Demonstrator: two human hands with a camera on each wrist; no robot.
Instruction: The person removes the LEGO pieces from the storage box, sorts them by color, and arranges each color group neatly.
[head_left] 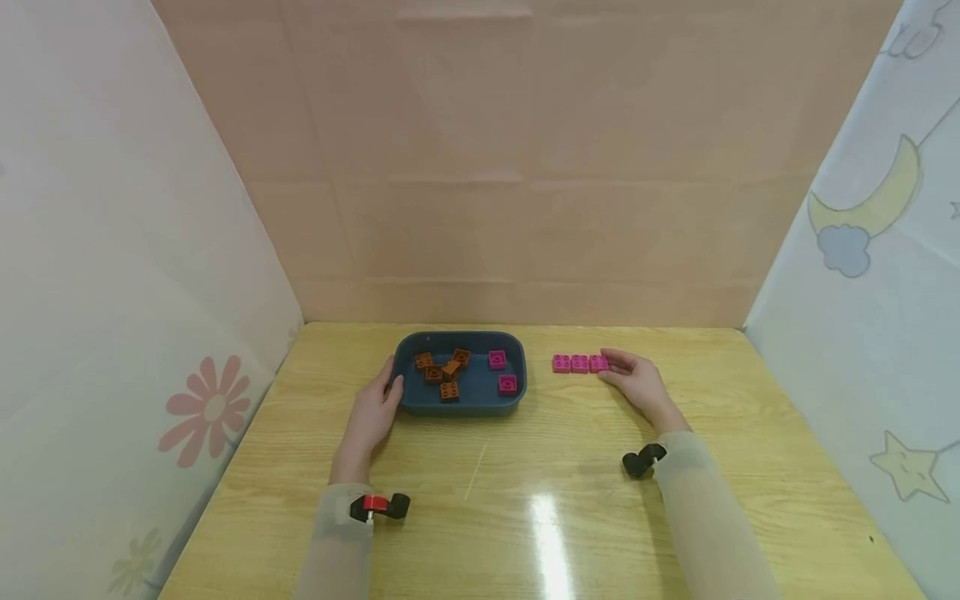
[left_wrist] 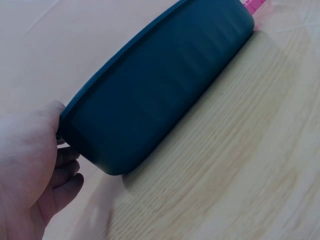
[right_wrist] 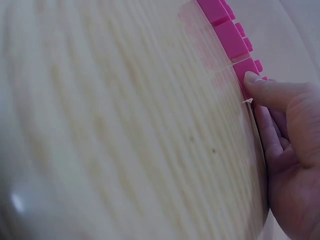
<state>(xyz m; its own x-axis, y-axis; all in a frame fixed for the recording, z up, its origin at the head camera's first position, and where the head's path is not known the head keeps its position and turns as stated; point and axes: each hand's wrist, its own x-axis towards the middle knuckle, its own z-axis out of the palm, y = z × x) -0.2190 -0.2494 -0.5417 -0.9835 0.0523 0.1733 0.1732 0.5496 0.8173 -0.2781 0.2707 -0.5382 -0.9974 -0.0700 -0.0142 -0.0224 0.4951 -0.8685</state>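
Note:
At the left end of a dark blue tray (head_left: pixel 461 410), my left hand (head_left: pixel 375 408) grips the rim, thumb on the near side. Inside the tray lie several orange-brown toy bricks (head_left: pixel 449 391) on the left and two pink bricks (head_left: pixel 507 384) on the right. Right of the tray, three pink bricks stand in a row on the table, studs up. My right hand (head_left: pixel 637 383) pinches the rightmost pink brick (head_left: pixel 597 363) between thumb and fingers. That thumb presses the brick's near face (right_wrist: pixel 241 75) in the right wrist view.
The wooden table (head_left: pixel 480 467) meets a tan backdrop (head_left: pixel 525 208) just behind the tray. White patterned panels stand at the left (head_left: pixel 112 250) and right (head_left: pixel 885 333). Both wrists carry small black cameras, the left one with a red part (head_left: pixel 375 503).

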